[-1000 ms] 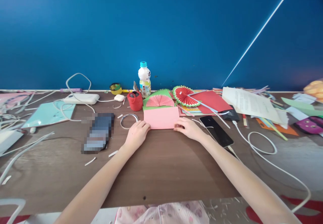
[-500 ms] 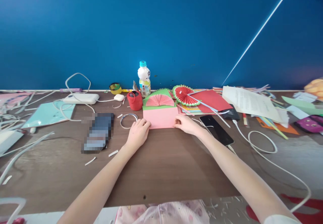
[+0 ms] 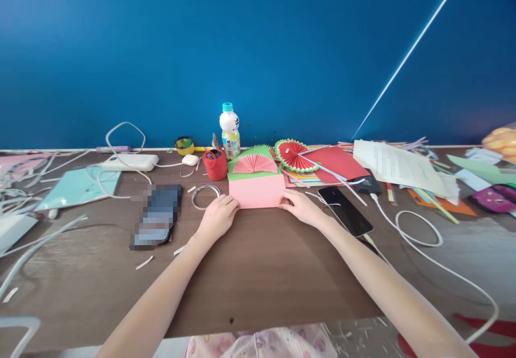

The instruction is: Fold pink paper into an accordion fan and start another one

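Note:
A pink sheet of paper (image 3: pixel 257 190) lies flat on the brown table (image 3: pixel 258 272). My left hand (image 3: pixel 218 217) pinches its near left corner with curled fingers. At the near right corner, my right hand (image 3: pixel 300 206) grips the paper's edge in the same way. Just behind the sheet sits a pink pleated paper fan (image 3: pixel 255 164) on green paper. A red and green pleated fan (image 3: pixel 294 155) lies to the right of that.
A black phone (image 3: pixel 345 210) with a white cable (image 3: pixel 419 237) lies right of my right hand. A blurred dark device (image 3: pixel 158 214), a tape ring (image 3: pixel 205 195), a red cup (image 3: pixel 215 164) and a bottle (image 3: pixel 229 130) stand left and behind. Loose papers (image 3: pixel 397 167) cover the right side.
Both hands stay on the pink sheet's near corners. The view has tilted slightly, so everything sits a little lower in the picture.

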Tool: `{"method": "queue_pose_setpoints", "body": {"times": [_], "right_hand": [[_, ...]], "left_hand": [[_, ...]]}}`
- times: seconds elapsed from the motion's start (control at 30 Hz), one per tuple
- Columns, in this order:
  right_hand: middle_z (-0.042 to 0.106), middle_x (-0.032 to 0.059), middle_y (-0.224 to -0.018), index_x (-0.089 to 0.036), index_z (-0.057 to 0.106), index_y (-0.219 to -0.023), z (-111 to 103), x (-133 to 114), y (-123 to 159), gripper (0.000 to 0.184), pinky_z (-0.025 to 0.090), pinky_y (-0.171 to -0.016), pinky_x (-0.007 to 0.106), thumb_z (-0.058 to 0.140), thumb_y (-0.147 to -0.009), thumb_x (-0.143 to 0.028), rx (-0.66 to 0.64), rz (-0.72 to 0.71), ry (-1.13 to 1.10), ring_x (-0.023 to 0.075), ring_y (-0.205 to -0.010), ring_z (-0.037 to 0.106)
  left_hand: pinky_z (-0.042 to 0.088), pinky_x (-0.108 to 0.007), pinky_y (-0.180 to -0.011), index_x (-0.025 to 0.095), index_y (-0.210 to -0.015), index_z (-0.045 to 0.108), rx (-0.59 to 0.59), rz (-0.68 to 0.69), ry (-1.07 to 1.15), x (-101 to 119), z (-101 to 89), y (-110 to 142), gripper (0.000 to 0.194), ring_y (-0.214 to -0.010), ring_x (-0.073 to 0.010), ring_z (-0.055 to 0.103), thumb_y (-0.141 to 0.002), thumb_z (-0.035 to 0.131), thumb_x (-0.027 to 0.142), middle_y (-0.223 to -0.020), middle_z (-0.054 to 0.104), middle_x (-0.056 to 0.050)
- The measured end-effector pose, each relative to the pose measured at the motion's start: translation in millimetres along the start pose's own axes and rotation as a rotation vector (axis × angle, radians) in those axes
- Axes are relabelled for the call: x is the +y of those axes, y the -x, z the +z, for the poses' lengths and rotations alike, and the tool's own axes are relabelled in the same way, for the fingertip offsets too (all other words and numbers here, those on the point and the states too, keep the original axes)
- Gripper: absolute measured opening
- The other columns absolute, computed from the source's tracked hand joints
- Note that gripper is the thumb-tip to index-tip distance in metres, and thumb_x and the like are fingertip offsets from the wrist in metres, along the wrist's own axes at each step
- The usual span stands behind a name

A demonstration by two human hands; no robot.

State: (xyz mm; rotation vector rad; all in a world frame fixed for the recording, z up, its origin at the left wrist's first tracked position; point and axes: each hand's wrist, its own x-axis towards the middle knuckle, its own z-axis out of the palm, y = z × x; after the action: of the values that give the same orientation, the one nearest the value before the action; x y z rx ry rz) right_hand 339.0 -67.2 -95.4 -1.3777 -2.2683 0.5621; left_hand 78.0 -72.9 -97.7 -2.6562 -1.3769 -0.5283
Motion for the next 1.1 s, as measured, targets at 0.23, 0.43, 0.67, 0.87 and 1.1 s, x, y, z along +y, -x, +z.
{"method": "queue_pose_setpoints", "body": {"times": [0.23, 0.43, 0.67, 0.87, 1.1], "right_hand": [[0.05, -0.0007, -0.066, -0.017, 0.047, -0.065, 2.6, 0.6, -11.3, 0.015, 0.03, -0.055, 0.022, 0.049, -0.079, -0.019, -0.026, 0.086, 0.074, 0.0115, -0.059, 0.044], [0.051, -0.0017, -0.064, -0.018, 0.05, -0.078, 2.1, -1.9, -17.2, 0.006, 0.026, -0.05, 0.021, 0.054, -0.076, -0.022, -0.018, 0.172, 0.131, 0.0117, -0.056, 0.045], [0.058, -0.0006, -0.068, -0.02, 0.055, -0.082, 5.1, -0.9, -13.9, 0.006, 0.031, -0.05, 0.022, 0.054, -0.078, -0.024, 0.037, 0.15, 0.177, 0.0138, -0.061, 0.053], [0.059, 0.0085, -0.111, -0.018, 0.059, -0.105, 23.1, -18.9, -6.4, 0.035, 0.038, -0.088, 0.036, 0.038, -0.08, -0.005, 0.094, -0.116, 0.226, 0.0216, -0.108, 0.049], [0.042, 0.0106, -0.136, -0.011, 0.04, -0.132, 48.7, -41.3, 8.2, 0.047, 0.026, -0.106, 0.044, 0.033, -0.085, -0.012, 0.002, -0.274, 0.206, 0.0211, -0.128, 0.035]], "left_hand": [[0.04, -0.029, -0.07, 0.017, -0.078, 0.055, -0.052, -0.213, 0.095, 6.9, -4.6, -2.7, 0.014, -0.076, -0.0179, 0.053, -0.082, 0.043, 0.013, -0.081, 0.059, -0.005], [0.038, -0.035, -0.071, 0.017, -0.084, 0.057, -0.083, -0.185, -0.128, 14.0, -5.3, -3.1, 0.019, -0.085, -0.0228, 0.05, -0.084, 0.039, 0.015, -0.091, 0.057, -0.008], [0.04, -0.033, -0.073, 0.019, -0.109, 0.056, -0.22, 0.1, -0.136, 31.0, -9.1, -11.2, 0.04, -0.089, -0.0198, 0.05, -0.081, 0.034, 0.001, -0.097, 0.058, -0.008], [0.046, -0.031, -0.063, 0.009, -0.113, 0.053, -0.3, -0.02, -0.211, 48.1, -7.2, -10.3, 0.038, -0.09, -0.022, 0.05, -0.081, 0.034, 0.002, -0.099, 0.056, -0.011], [0.049, -0.03, -0.064, 0.008, -0.12, 0.047, -0.188, -0.112, -0.131, 59.3, 1.0, 4.7, 0.039, -0.094, -0.0231, 0.048, -0.084, 0.04, 0.019, -0.101, 0.054, -0.012]]}}
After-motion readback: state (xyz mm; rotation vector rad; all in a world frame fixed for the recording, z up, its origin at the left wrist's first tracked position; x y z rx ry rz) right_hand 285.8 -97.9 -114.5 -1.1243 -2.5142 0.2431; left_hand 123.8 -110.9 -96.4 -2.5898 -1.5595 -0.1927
